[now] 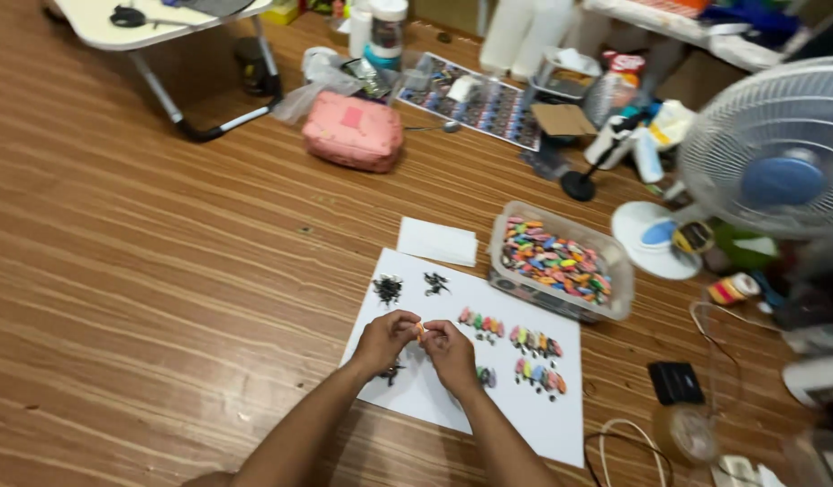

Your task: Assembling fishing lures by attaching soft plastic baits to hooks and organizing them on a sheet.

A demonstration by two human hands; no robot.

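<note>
My left hand and my right hand meet over a white sheet of paper on the wooden floor. Together they pinch a small orange piece between their fingertips. On the sheet lie two heaps of tiny black parts, another black part under my left wrist, and rows of small colourful pieces. A clear plastic tub full of the same colourful pieces stands at the sheet's far right corner.
A folded white paper lies beyond the sheet. A white fan stands at right, a pink pouch farther back, a low folding table at top left. Cables, a tape roll and a black box lie at lower right.
</note>
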